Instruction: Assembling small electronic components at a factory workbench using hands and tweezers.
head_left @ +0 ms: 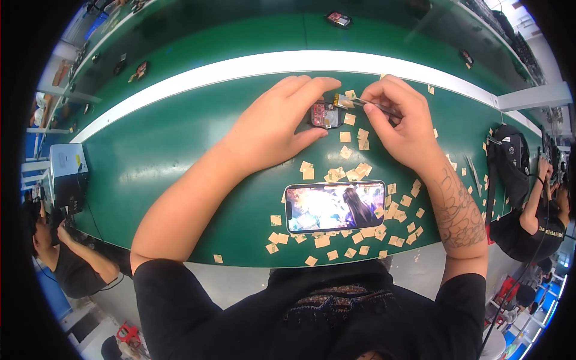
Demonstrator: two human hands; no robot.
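My left hand [285,114] curves round a small open device [326,116] with a red circuit board and dark casing, its thumb and fingers on either side. My right hand [403,117] is closed on thin metal tweezers [389,110], whose tips point left. At those tips, beside the device's upper right, is a small silver battery pack [342,101] with a yellowish end. Whether the tips grip the pack or a tan square against it, I cannot tell. Several tan paper squares [345,137] lie below, between my hands.
A phone [336,207] playing a video lies before me, ringed by scattered tan squares. Another pair of tweezers [474,174] and a black bag [510,159] are at right. A white box [67,168] stands far left. A white rail [240,65] borders the green belt, which carries other devices [339,19]. Co-workers sit on both sides.
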